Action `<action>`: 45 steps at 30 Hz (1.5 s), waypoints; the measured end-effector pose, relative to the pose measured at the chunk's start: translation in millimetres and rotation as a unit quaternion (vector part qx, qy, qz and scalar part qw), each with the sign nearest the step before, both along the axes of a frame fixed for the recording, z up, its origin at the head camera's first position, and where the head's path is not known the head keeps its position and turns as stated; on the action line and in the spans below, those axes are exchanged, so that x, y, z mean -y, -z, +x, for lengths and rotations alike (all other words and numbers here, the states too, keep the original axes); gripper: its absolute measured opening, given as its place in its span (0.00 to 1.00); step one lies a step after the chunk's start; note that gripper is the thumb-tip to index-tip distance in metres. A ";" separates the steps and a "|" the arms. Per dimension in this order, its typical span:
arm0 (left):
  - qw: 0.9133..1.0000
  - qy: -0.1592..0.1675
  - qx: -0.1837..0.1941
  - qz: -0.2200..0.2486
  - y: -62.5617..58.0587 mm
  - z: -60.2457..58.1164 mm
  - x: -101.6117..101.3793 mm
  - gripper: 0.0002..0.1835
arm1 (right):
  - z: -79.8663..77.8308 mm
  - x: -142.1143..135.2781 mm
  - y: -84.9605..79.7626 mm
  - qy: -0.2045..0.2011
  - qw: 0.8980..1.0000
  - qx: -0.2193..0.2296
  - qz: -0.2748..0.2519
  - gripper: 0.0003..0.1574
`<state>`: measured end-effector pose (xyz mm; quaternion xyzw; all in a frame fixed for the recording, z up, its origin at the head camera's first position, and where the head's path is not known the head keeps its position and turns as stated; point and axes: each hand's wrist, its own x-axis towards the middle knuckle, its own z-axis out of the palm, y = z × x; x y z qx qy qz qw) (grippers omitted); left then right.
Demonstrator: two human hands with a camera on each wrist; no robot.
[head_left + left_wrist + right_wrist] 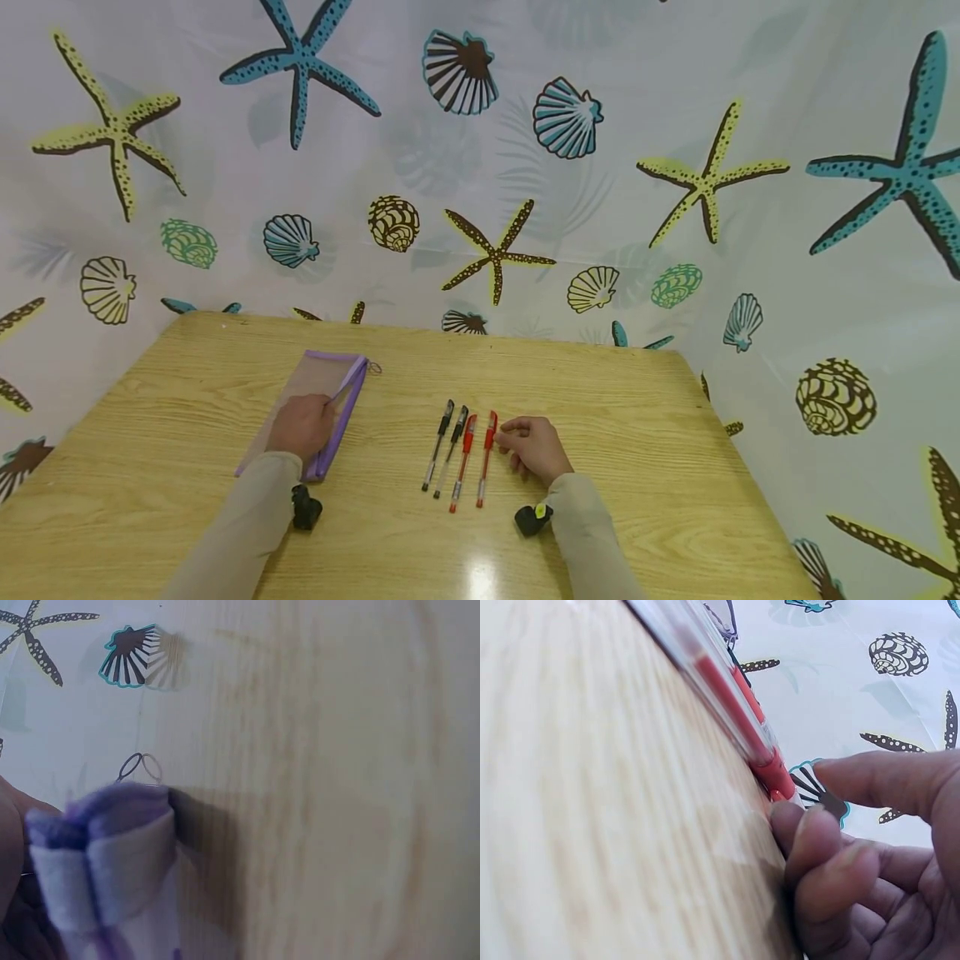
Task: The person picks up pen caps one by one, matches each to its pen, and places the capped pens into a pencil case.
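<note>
My left hand (302,427) grips a flat see-through zip pouch (303,379) with purple edging, at the left of the table. Its purple zip side is lifted a little, and in the left wrist view the bunched edge of the pouch (131,855) stands up beside the fingers. To the right lie two black gel pens (439,443) and two red gel pens (466,454), side by side with caps pointing away. At the cap of the rightmost red pen (489,442) my right hand (536,448) has its fingertips, thumb and forefinger apart, the other fingers loosely bent.
The pens and pouch lie on a wood-grain table (637,417). A white curtain (517,167) printed with starfish and shells hangs behind the table and along its sides. Dark wrist cameras (306,508) sit on both sleeves.
</note>
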<state>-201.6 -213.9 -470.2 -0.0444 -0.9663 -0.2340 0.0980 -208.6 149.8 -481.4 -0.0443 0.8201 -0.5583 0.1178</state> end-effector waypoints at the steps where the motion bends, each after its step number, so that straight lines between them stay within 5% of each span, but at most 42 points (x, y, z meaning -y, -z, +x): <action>1: 1.000 -0.001 0.000 0.006 -0.2 0.6 0.4 0.13 | 0.5 0.1 -0.5 -0.001 1.000 0.000 0.000 0.19; 27: 0.987 -0.088 -0.023 0.134 3.3 12.2 1.6 0.19 | 0.0 17.6 -1.6 0.050 0.998 0.004 0.034 0.14; 45: 0.980 -0.114 -0.033 0.158 -3.5 13.9 -0.4 0.19 | -3.8 23.4 -6.7 0.056 0.996 0.025 0.065 0.06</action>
